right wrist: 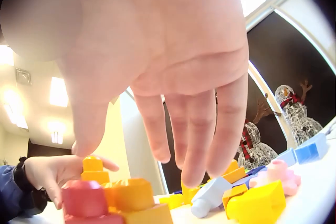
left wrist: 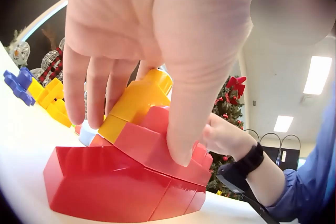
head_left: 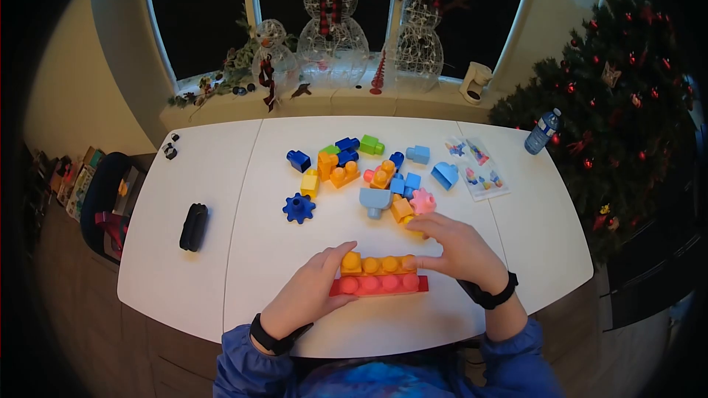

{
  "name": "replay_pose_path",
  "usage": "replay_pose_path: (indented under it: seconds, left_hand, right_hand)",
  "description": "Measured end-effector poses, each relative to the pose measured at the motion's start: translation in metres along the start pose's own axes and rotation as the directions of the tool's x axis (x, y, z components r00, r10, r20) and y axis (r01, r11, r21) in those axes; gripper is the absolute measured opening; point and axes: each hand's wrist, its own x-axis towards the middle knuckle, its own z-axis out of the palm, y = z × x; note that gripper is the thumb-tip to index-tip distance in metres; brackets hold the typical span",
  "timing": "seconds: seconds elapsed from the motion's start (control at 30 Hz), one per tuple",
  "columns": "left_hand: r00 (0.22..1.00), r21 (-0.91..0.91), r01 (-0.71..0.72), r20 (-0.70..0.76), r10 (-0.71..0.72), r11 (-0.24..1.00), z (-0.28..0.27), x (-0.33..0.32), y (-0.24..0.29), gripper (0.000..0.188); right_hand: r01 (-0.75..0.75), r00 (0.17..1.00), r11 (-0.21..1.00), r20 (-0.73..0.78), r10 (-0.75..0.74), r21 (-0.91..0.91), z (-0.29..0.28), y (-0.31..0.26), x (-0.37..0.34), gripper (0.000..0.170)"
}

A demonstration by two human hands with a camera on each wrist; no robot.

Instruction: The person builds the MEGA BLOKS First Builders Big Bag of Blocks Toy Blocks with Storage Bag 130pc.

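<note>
My left hand (head_left: 313, 280) holds the left end of a stack of toy building blocks. The thumb presses the coral block (left wrist: 144, 145) and the fingers reach along the far side of the yellow-orange block (left wrist: 131, 100). Underneath lies a red base piece (left wrist: 105, 182). My right hand (head_left: 464, 247) is spread with straight fingers, its thumb at the right end of the orange row (head_left: 380, 264). Its fingertips hover by a yellow block (right wrist: 260, 203), close to a pink gear-shaped piece (head_left: 423, 200) and an orange block (head_left: 402, 208).
Loose blocks lie beyond the hands, with a blue gear piece (head_left: 299, 208) at their left. A picture sheet (head_left: 483, 177) and a water bottle (head_left: 543, 132) are at the far right. A black case (head_left: 194, 227) sits on the left of the white table (head_left: 177, 287).
</note>
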Motion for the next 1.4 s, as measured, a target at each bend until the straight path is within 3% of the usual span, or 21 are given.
replay_pose_path:
  seconds: [0.1, 0.2, 0.3, 0.5, 0.7, 0.8, 1.0, 1.23, 1.4]
  left_hand:
    - [0.999, -0.02, -0.045, -0.024, 0.044, 0.999, 0.005, 0.0, -0.013, 0.081]
    - [0.999, -0.056, -0.027, -0.024, 0.026, 0.998, 0.005, 0.0, -0.015, 0.078]
    - [1.0, -0.066, -0.007, -0.013, 0.006, 0.998, 0.004, 0.001, -0.015, 0.077]
    - [1.0, -0.066, -0.016, -0.003, 0.016, 0.998, 0.004, 0.002, -0.016, 0.076]
    - [1.0, -0.064, -0.029, -0.008, 0.029, 0.998, 0.004, 0.001, -0.016, 0.076]
    - [1.0, -0.063, -0.028, -0.013, 0.027, 0.998, 0.004, 0.001, -0.016, 0.076]
    - [0.999, -0.069, -0.032, -0.038, 0.03, 0.997, 0.004, 0.001, -0.016, 0.075]
    - [0.998, -0.083, -0.033, -0.057, 0.028, 0.996, 0.006, 0.0, -0.017, 0.074]
    - [0.998, -0.062, -0.035, -0.055, 0.032, 0.997, 0.007, 0.001, -0.018, 0.075]
  right_hand:
    - [-0.045, 0.999, 0.996, 0.001, 0.045, -0.075, -0.008, 0.012, 0.05, 0.052]
    - [-0.007, 0.999, 0.979, -0.047, -0.002, -0.202, 0.012, 0.037, 0.089, 0.054]
    - [-0.085, 0.994, 0.977, 0.044, 0.096, -0.197, 0.033, 0.061, 0.117, 0.062]
    - [-0.147, 0.986, 0.977, 0.06, 0.158, -0.152, 0.059, 0.083, 0.14, 0.064]
    - [-0.109, 0.992, 0.992, -0.071, 0.105, -0.061, 0.027, 0.041, 0.119, 0.064]
    - [0.023, 0.997, 0.988, -0.079, -0.011, 0.155, 0.004, 0.008, 0.085, 0.066]
    - [0.031, 0.971, 0.891, 0.199, -0.135, 0.452, 0.013, -0.031, 0.025, 0.064]
    - [0.027, 0.97, 0.936, 0.216, -0.109, 0.35, 0.042, -0.035, 0.011, 0.068]
    - [0.171, 0.964, 0.96, 0.161, -0.209, 0.224, 0.051, -0.033, 0.01, 0.078]
